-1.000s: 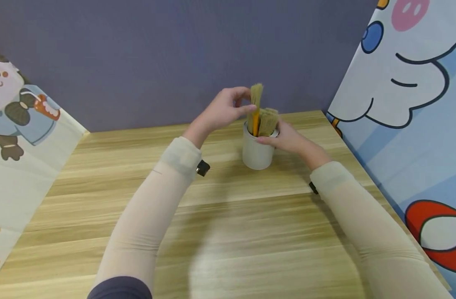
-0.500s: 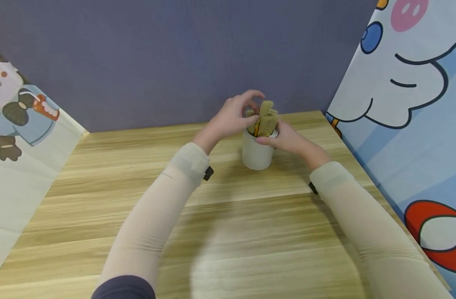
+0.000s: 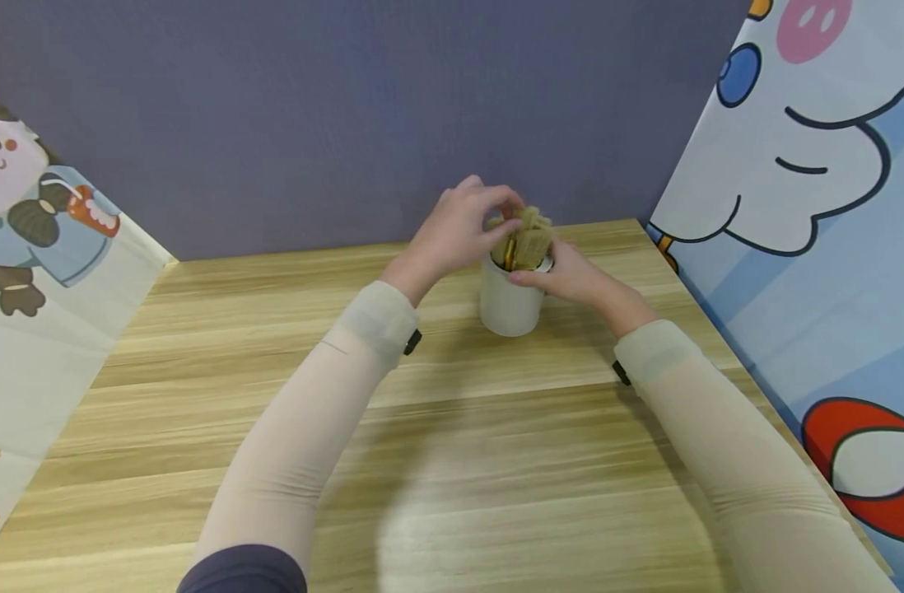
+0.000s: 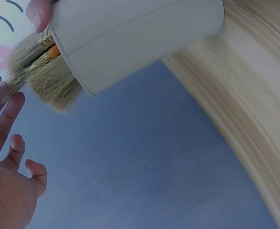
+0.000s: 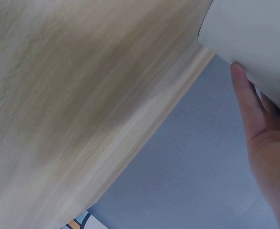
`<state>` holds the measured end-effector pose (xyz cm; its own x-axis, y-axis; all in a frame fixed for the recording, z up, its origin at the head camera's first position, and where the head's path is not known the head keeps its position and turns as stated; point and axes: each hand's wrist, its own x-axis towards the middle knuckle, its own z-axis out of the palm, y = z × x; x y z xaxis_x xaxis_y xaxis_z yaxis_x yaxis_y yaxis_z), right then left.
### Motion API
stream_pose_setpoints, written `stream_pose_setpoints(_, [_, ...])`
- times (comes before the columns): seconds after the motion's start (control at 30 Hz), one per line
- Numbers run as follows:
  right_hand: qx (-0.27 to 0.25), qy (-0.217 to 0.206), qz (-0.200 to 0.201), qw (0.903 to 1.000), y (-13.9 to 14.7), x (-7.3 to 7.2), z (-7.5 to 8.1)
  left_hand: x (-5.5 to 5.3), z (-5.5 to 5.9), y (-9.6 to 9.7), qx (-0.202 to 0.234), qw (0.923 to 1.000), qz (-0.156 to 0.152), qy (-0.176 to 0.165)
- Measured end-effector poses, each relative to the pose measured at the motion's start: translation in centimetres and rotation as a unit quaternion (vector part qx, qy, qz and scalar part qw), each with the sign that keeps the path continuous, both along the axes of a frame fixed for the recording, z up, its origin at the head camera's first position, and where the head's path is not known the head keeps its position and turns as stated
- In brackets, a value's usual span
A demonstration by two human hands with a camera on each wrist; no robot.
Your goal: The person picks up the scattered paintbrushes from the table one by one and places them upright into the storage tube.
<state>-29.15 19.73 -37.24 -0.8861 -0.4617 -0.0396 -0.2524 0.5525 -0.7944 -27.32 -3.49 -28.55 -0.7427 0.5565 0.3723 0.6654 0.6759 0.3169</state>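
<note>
A white cylindrical cup (image 3: 510,305) stands upright near the back of the table, holding several paintbrushes (image 3: 532,249) with their bristles up. From the right side, my right hand (image 3: 574,274) grips the cup near its rim, thumb in front; its fingers (image 5: 247,98) lie along the cup wall in the right wrist view. My left hand (image 3: 459,229) is at the bristles from the left. In the left wrist view its thumb and forefinger pinch the bristle tips of one paintbrush (image 4: 24,62), while the other fingers are spread loosely. Most of the handles are hidden inside the cup.
The wood-grain table (image 3: 259,346) meets a dark grey-blue wall (image 3: 333,123) just behind the cup. Cartoon-printed panels (image 3: 815,198) flank it on the right and left.
My left hand has lowered one paintbrush into the cup, so its bristles now sit near the height of the others. The right hand and cup have stayed in place.
</note>
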Motion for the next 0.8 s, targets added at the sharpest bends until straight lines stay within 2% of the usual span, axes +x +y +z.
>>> stream_pose_setpoints(0.17, [0.001,0.001,-0.003,1.0000,0.04,-0.20,-0.20,-0.03,-0.33,0.16,-0.025,0.9992,-0.020,0.023])
stream_pose_setpoints(0.4, [-0.006,0.007,0.004,1.0000,0.09,-0.26,-0.35,0.22,-0.83,0.34,-0.066,0.9970,-0.038,0.008])
stream_pose_setpoints(0.8, [-0.007,0.013,0.011,0.9998,0.04,-0.47,-0.43,0.17,-0.99,-0.58,-0.033,0.9985,-0.039,-0.020])
